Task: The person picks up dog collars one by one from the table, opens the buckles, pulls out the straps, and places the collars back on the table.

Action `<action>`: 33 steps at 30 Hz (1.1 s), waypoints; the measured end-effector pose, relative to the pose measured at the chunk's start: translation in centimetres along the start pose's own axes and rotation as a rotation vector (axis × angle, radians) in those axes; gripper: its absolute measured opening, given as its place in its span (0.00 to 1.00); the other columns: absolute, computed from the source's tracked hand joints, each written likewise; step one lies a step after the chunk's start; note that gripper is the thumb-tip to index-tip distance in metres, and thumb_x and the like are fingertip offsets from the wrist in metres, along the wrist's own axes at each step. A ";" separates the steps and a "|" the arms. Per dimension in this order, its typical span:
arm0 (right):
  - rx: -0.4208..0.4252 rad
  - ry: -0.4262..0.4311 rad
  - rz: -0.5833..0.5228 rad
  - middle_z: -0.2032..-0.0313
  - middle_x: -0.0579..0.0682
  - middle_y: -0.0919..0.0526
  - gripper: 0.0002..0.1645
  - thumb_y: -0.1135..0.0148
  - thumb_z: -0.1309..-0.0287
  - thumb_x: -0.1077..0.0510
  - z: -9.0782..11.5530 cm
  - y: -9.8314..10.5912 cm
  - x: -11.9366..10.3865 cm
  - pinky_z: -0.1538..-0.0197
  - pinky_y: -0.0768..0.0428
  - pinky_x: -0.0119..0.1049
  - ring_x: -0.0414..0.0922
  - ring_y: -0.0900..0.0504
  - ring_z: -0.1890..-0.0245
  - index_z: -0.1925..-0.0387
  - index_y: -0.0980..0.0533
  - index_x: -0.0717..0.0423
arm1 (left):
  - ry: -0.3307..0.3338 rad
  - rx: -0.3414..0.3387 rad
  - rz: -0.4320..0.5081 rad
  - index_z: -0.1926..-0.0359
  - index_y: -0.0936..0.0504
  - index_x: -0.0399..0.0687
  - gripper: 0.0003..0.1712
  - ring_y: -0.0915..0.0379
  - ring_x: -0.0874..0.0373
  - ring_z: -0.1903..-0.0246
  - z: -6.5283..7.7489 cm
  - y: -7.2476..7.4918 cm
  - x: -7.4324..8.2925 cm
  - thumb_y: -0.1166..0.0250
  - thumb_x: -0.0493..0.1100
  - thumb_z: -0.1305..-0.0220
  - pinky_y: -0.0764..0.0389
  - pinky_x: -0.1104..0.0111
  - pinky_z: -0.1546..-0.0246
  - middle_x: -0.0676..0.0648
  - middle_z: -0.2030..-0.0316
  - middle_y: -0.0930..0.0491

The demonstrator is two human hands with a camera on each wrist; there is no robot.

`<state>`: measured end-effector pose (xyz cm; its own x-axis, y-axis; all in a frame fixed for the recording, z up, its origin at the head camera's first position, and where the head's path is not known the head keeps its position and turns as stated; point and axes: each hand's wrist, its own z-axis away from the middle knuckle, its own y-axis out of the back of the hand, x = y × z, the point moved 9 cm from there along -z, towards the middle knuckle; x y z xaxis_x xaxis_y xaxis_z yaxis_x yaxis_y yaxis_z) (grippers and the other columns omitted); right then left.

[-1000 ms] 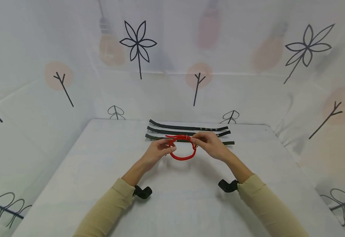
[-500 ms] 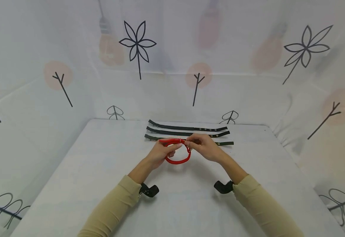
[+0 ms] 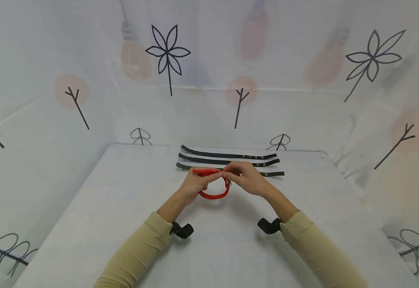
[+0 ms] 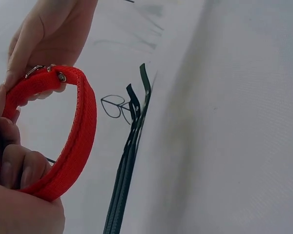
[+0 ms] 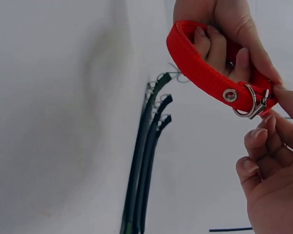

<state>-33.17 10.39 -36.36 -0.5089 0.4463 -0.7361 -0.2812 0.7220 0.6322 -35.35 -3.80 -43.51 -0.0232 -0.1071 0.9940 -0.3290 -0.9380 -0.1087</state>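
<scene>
A red collar (image 3: 214, 197) with a metal buckle is bent into a loop above the table. My left hand (image 3: 192, 186) grips the band on the left, its fingers curled inside the loop, as the left wrist view shows. At the buckle (image 5: 261, 105), my right hand (image 3: 247, 179) pinches the collar between thumb and index finger, its other fingers loosely bent. A D-ring (image 5: 252, 101) and a metal eyelet (image 5: 230, 95) sit beside the buckle. The thumbs come close together at the top of the loop. Fingers partly hide the strap's end.
Three dark straps lie side by side at the back of the white table (image 3: 141, 256): a far strap (image 3: 224, 155), a middle strap (image 3: 206, 161) and a near strap (image 3: 274, 174) partly behind the hands. A patterned white sheet (image 3: 202, 112) hangs behind and at the sides.
Both hands have shifted slightly left with the collar. My left hand has moved from the loop's side to a firmer grip with its thumb along the top, nearer my right hand.
</scene>
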 end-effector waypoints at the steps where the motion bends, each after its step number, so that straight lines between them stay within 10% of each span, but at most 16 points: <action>1: 0.006 0.000 0.006 0.64 0.54 0.15 0.09 0.37 0.30 0.61 -0.1 0.1 0.2 0.61 0.21 0.35 0.51 0.18 0.66 0.53 0.17 0.62 | -0.003 0.000 -0.003 0.52 0.09 0.48 0.16 0.42 0.58 0.77 0.0 0.1 0.1 0.23 0.48 0.39 0.39 0.70 0.76 0.52 0.75 0.25; 33: 0.172 0.131 0.010 0.68 0.47 0.21 0.05 0.34 0.31 0.60 -0.1 3.2 -1.0 0.68 0.30 0.34 0.45 0.28 0.70 0.56 0.15 0.52 | -0.146 0.031 -0.082 0.52 0.10 0.43 0.12 0.39 0.56 0.73 0.9 1.2 3.8 0.28 0.42 0.34 0.36 0.69 0.74 0.51 0.73 0.26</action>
<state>-33.61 12.22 -33.54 -0.6159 0.3897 -0.6847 -0.1381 0.8022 0.5808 -35.02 -5.66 -39.87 0.1412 -0.0742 0.9872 -0.2949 -0.9551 -0.0296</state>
